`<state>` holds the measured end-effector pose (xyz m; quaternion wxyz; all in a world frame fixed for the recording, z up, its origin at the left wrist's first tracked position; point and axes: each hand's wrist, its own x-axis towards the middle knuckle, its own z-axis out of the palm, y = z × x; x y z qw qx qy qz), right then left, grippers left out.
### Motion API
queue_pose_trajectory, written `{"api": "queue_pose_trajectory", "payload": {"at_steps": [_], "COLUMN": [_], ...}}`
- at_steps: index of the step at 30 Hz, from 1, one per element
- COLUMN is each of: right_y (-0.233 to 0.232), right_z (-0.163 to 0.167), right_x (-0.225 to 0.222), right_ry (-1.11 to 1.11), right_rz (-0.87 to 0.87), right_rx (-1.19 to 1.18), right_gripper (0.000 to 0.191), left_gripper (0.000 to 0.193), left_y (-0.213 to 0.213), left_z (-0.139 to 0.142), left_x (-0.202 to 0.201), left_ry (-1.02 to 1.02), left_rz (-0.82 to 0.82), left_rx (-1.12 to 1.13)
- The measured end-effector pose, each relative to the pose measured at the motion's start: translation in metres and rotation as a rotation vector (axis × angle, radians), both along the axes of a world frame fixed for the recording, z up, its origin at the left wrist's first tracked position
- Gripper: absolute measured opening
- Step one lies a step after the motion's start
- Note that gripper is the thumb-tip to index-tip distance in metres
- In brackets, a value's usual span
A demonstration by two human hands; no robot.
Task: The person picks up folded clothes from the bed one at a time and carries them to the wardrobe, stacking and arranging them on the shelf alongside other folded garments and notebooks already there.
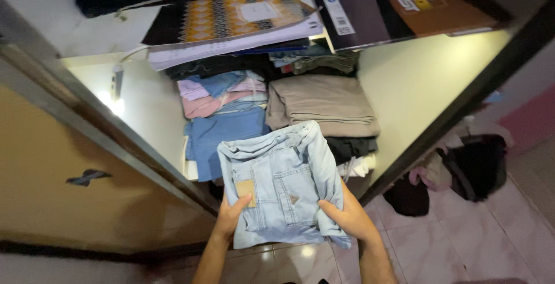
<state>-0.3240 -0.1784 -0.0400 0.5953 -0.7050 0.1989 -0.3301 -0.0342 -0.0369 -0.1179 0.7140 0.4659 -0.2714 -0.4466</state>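
Note:
A folded pair of light blue jeans (pixel 283 180), back pocket and tan patch up, is held level in front of an open wardrobe. My left hand (pixel 231 214) grips its near left edge, thumb on top by the patch. My right hand (pixel 347 217) grips the near right corner, where the cloth bunches. The far end of the jeans reaches over the wardrobe shelf, just above a stack of blue folded clothes (pixel 222 134) and beside a folded beige garment (pixel 321 105).
The wardrobe shelf (pixel 416 87) has cream walls. Pink and blue folded clothes (pixel 217 93) lie at the back left. Books and papers (pixel 243 24) lie on the level above. A dark bag and heaped clothes (pixel 462 168) sit on the pink tiled floor at the right.

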Motion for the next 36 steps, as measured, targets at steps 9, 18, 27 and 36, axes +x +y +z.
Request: {"api": "queue_pose_trajectory", "payload": {"at_steps": [9, 18, 27, 36], "right_y": [0.055, 0.118, 0.172, 0.180], "right_z": [-0.022, -0.067, -0.073, -0.066], "right_x": [-0.042, -0.096, -0.169, -0.240], "right_ry": [0.089, 0.090, 0.051, 0.261], "right_rz": [-0.167, -0.401, -0.759, -1.115], "right_rx": [0.066, 0.137, 0.195, 0.098], "right_gripper": [0.095, 0.095, 0.090, 0.088], "left_gripper": [0.074, 0.081, 0.081, 0.084], "left_y": [0.023, 0.013, -0.037, -0.095], "left_z": [0.031, 0.025, 0.003, -0.011], "left_x": [-0.007, -0.031, -0.130, -0.263], "left_ry": [-0.168, -0.208, -0.216, -0.460], "left_rz": [-0.093, -0.347, -0.670, -0.911], "left_rx": [-0.067, -0.127, -0.037, -0.251]}}
